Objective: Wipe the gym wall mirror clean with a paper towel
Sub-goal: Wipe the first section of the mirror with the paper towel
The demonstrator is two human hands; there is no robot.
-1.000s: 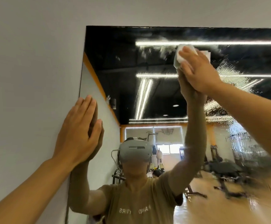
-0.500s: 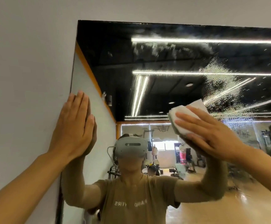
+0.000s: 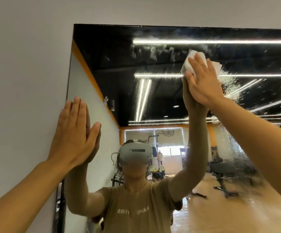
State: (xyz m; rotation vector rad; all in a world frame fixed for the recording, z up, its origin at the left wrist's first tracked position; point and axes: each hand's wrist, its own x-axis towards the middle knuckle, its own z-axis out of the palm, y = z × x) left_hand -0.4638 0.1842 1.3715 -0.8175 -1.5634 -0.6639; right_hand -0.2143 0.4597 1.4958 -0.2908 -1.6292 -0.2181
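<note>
towel (image 3: 189, 62) back up high on mirror (image 3: 153, 98), pressed by flat right hand (image 3: 203, 84); droplets right remain. left hand (image 3: 74, 132) flat, bracing.

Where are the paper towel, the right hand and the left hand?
paper towel (image 3: 187, 64): head view, on the white wad left of the fingers.
right hand (image 3: 201, 83): head view, on the back of the hand.
left hand (image 3: 72, 133): head view, on the back of the hand.

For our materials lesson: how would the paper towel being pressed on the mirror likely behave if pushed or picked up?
The paper towel looks soft: it bunches under the flat right hand, so it is probably floppy and light. Droplets speckle the mirror nearby, so it may soak up wet, go limp and tear easily.
</note>
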